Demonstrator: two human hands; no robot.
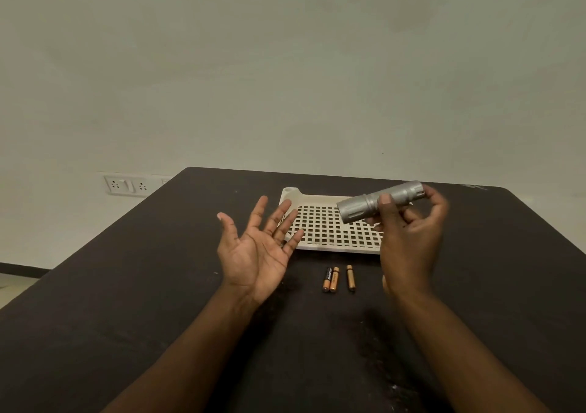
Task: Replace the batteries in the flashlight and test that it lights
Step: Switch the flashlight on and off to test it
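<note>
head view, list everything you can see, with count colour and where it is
flashlight: 1, silver-grey, held in the air above the tray, tilted, wide end to the left
batteries: 3, copper and black, lying on the table in front of the tray; two touching side by side, the third a little apart to their right
tray: 1, white, with a grid of holes, on the table beyond the batteries
table: 1, dark brown-black
wall sockets and switch: 1 white plate, low on the wall at left
wall: pale grey-green
left hand: open, palm up, holding nothing
right hand: fingers wrapped on the flashlight
</note>
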